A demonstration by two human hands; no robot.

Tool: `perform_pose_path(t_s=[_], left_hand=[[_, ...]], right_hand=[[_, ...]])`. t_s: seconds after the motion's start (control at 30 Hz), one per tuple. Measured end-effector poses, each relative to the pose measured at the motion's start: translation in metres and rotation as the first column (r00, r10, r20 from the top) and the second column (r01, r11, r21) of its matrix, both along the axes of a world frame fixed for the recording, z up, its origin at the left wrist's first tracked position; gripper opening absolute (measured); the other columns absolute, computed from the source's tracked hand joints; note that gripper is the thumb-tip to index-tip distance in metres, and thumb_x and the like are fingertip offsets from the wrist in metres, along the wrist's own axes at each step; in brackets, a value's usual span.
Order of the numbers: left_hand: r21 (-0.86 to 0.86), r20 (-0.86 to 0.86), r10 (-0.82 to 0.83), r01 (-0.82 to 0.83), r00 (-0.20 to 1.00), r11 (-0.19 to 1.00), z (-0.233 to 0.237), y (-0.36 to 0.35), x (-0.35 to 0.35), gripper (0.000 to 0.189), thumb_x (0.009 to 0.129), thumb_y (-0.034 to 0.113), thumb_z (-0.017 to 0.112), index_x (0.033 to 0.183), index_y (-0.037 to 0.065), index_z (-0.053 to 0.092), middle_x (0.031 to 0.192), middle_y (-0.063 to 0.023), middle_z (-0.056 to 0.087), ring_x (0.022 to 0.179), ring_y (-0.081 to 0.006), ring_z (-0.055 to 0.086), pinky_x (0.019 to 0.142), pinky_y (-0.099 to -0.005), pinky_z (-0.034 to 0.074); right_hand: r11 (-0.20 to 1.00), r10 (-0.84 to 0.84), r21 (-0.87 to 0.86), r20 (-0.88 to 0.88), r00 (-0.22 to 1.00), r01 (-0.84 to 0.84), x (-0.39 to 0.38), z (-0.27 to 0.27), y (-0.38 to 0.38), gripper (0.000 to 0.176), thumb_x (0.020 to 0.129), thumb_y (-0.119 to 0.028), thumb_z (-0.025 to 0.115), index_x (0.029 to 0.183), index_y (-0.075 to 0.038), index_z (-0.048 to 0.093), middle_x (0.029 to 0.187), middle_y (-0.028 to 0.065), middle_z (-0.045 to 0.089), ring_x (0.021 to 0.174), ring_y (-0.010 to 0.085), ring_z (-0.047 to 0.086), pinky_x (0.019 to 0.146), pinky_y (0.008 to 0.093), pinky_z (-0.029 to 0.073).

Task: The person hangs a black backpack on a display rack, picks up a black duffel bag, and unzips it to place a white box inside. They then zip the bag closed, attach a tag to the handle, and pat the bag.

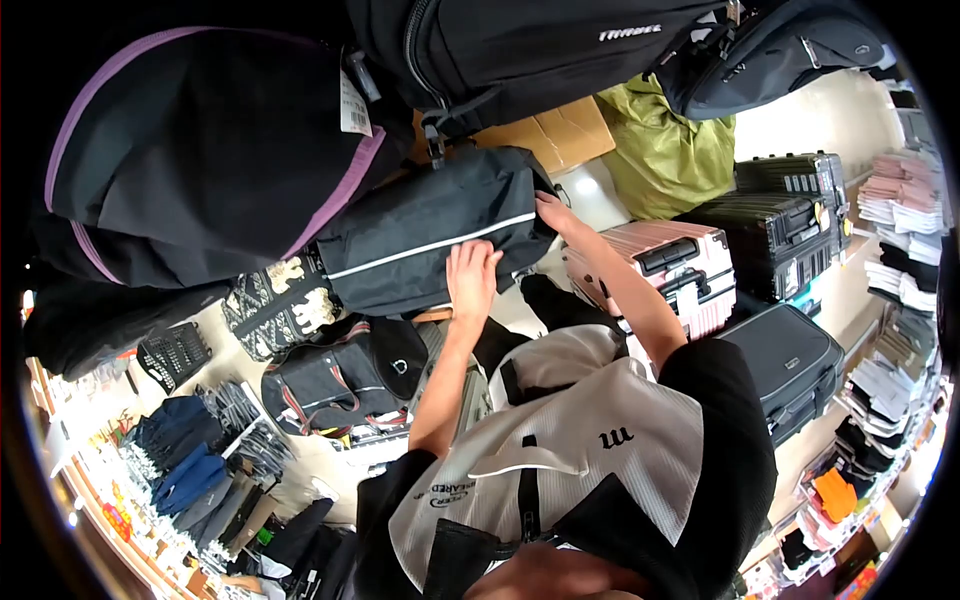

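Note:
A long black bag [420, 225] with a thin white stripe lies across the space in front of me. Flat on its near side, around the stripe, rests my left hand [473, 275], fingers extended and slightly spread. My right hand [553, 213] touches the bag's right end; its fingers are bent at the edge, and I cannot make out whether they grip the fabric. A large black bag with purple trim [220, 150] and a white tag [354, 106] is to the upper left.
Black backpacks [530, 60] hang above. A cardboard box [560, 135] and a green-yellow bag [665, 155] sit behind. Pink [660, 265] and dark suitcases [785, 365] stand at right. A black duffel [345, 375] and patterned bag [285, 310] are lower left, near folded clothes [190, 480].

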State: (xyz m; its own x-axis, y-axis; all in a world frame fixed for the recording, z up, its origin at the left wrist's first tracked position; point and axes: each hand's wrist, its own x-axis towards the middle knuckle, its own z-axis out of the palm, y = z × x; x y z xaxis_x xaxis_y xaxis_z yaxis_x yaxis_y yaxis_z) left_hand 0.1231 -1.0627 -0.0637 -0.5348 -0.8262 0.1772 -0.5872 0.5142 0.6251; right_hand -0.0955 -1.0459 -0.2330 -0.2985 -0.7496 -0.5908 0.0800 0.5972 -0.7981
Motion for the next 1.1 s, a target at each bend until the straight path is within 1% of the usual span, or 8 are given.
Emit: perform_pose_path(t_s=[0.07, 0.27, 0.5, 0.6, 0.73, 0.87, 1.0, 1.1], left_hand=[[-0.028, -0.060, 0.011, -0.013, 0.998, 1.000, 0.004, -0.006, -0.007, 0.015, 0.082, 0.014, 0.068, 0.086, 0.004, 0.059, 0.085, -0.0088, 0.058, 0.085, -0.0302, 0.054, 0.074, -0.0399, 0.042], [-0.067, -0.050, 0.025, -0.028, 0.998, 0.997, 0.015, -0.039, -0.029, 0.015, 0.084, 0.016, 0.067, 0.086, 0.005, 0.057, 0.084, -0.0086, 0.056, 0.083, -0.0295, 0.053, 0.073, -0.0406, 0.042], [0.114, 0.029, 0.075, -0.078, 0.997, 0.990, -0.020, -0.060, -0.040, 0.020, 0.083, 0.024, 0.068, 0.085, 0.009, 0.056, 0.079, -0.0074, 0.059, 0.080, -0.0298, 0.058, 0.071, -0.0423, 0.045], [0.107, 0.053, 0.069, -0.075, 0.996, 0.991, -0.021, -0.058, -0.039, 0.021, 0.083, 0.027, 0.068, 0.084, 0.010, 0.056, 0.076, -0.0074, 0.061, 0.079, -0.0297, 0.058, 0.071, -0.0428, 0.046], [0.143, 0.062, 0.055, -0.064, 0.997, 0.988, -0.025, -0.051, -0.034, 0.022, 0.084, 0.029, 0.068, 0.083, 0.010, 0.057, 0.077, -0.0067, 0.062, 0.080, -0.0295, 0.058, 0.072, -0.0431, 0.045], [0.112, 0.043, 0.044, -0.049, 0.998, 0.993, -0.027, -0.047, -0.033, 0.023, 0.083, 0.026, 0.069, 0.085, 0.007, 0.057, 0.075, -0.0097, 0.061, 0.079, -0.0301, 0.057, 0.071, -0.0417, 0.047], [0.149, 0.042, 0.044, -0.050, 0.998, 0.988, -0.029, -0.050, -0.033, 0.023, 0.082, 0.027, 0.070, 0.082, 0.010, 0.056, 0.077, -0.0069, 0.062, 0.081, -0.0302, 0.058, 0.073, -0.0428, 0.047], [0.159, 0.041, 0.038, -0.044, 0.998, 0.986, -0.028, -0.053, -0.032, 0.023, 0.081, 0.026, 0.072, 0.082, 0.009, 0.056, 0.077, -0.0074, 0.062, 0.081, -0.0313, 0.058, 0.073, -0.0428, 0.047]], right_hand=[[0.983, 0.061, -0.162, -0.173, 0.983, -0.089, -0.007, 0.043, 0.036, 0.039, 0.090, -0.021, 0.050, 0.125, -0.005, 0.057, 0.119, 0.0089, 0.063, 0.109, 0.0235, 0.058, 0.095, 0.0324, 0.043], [0.991, -0.056, -0.099, 0.284, 0.957, 0.087, -0.017, 0.087, 0.107, 0.029, 0.093, -0.016, 0.048, 0.119, -0.007, 0.059, 0.107, 0.0010, 0.063, 0.099, 0.0110, 0.058, 0.088, 0.0266, 0.045], [0.995, 0.003, -0.097, 0.329, 0.944, 0.031, 0.037, 0.115, 0.088, 0.029, 0.092, -0.012, 0.051, 0.120, -0.009, 0.056, 0.111, 0.0026, 0.060, 0.101, 0.0149, 0.059, 0.088, 0.0294, 0.047], [0.925, -0.014, -0.379, -0.107, 0.994, -0.027, 0.066, 0.078, 0.079, 0.032, 0.082, -0.007, 0.060, 0.114, -0.007, 0.057, 0.104, 0.0070, 0.060, 0.094, 0.0181, 0.061, 0.078, 0.0300, 0.050], [0.891, 0.051, -0.416, -0.307, 0.950, -0.182, 0.065, 0.087, 0.081, 0.032, 0.082, -0.008, 0.061, 0.113, -0.005, 0.056, 0.108, 0.0116, 0.059, 0.096, 0.0212, 0.062, 0.079, 0.0317, 0.050], [0.959, 0.225, -0.193, 0.065, 0.972, -0.209, 0.074, 0.060, 0.092, 0.044, 0.084, -0.018, 0.064, 0.125, -0.005, 0.052, 0.112, 0.0053, 0.059, 0.102, 0.0157, 0.056, 0.085, 0.0317, 0.048], [0.838, 0.530, -0.192, 0.057, 0.846, -0.511, 0.079, 0.093, 0.089, 0.046, 0.087, -0.021, 0.064, 0.129, -0.011, 0.051, 0.113, 0.0033, 0.059, 0.103, 0.0138, 0.054, 0.087, 0.0309, 0.045], [0.909, 0.414, -0.244, 0.427, 0.804, -0.339, 0.082, 0.106, 0.090, 0.040, 0.087, -0.024, 0.065, 0.124, -0.012, 0.054, 0.105, -0.0008, 0.062, 0.095, 0.0104, 0.057, 0.085, 0.0274, 0.046]])
